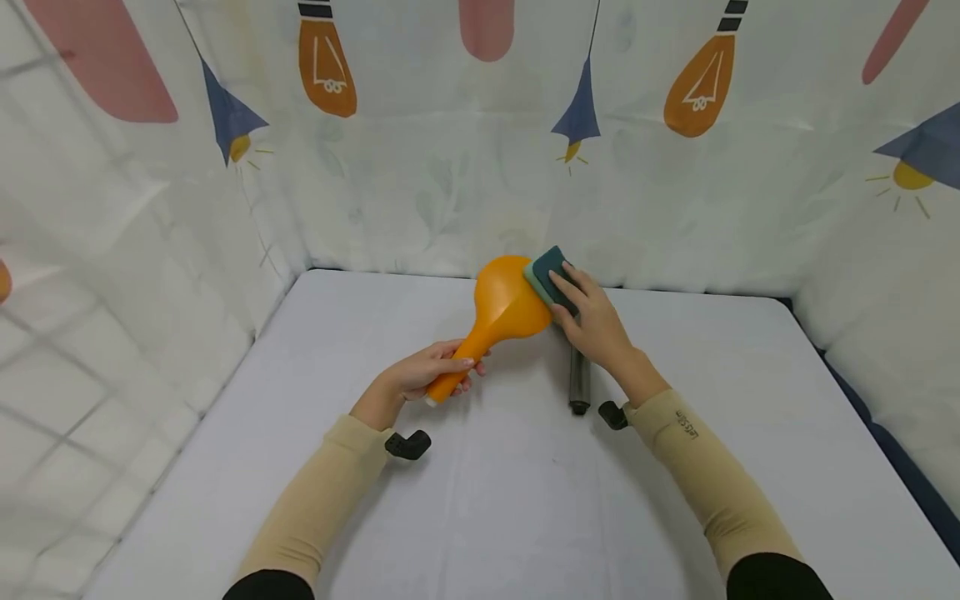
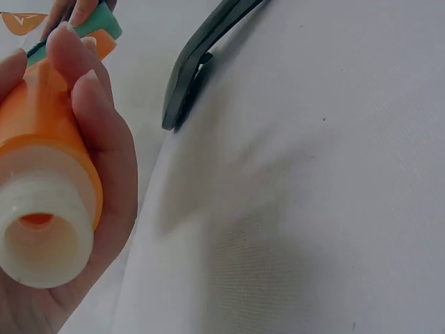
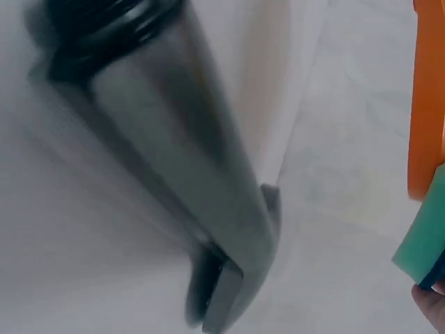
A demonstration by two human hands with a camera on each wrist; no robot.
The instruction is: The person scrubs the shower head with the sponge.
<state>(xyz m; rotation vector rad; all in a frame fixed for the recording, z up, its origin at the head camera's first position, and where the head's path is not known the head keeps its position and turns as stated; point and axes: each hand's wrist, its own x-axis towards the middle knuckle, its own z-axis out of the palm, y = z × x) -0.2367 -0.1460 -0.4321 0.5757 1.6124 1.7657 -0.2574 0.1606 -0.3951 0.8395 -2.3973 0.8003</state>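
Observation:
An orange shower head [image 1: 504, 296] with a rounded head and tapering handle is held tilted over the table. My left hand [image 1: 423, 372] grips it low on the handle, thumb along the top. At the handle's lower end, the left wrist view shows a hollow white fitting [image 2: 45, 243]. My right hand [image 1: 597, 327] holds a two-layer sponge [image 1: 550, 268], light green beneath and dark teal on top, against the right side of the round head. In the right wrist view the sponge [image 3: 424, 233] meets the orange rim [image 3: 425, 104].
Below the right hand, a dark grey-green tool with a tubular handle [image 1: 580, 379] lies on the white-covered table [image 1: 517, 492]; its far part is hidden by the hand in the head view. Patterned curtain [image 1: 420, 183] hangs behind and along the sides.

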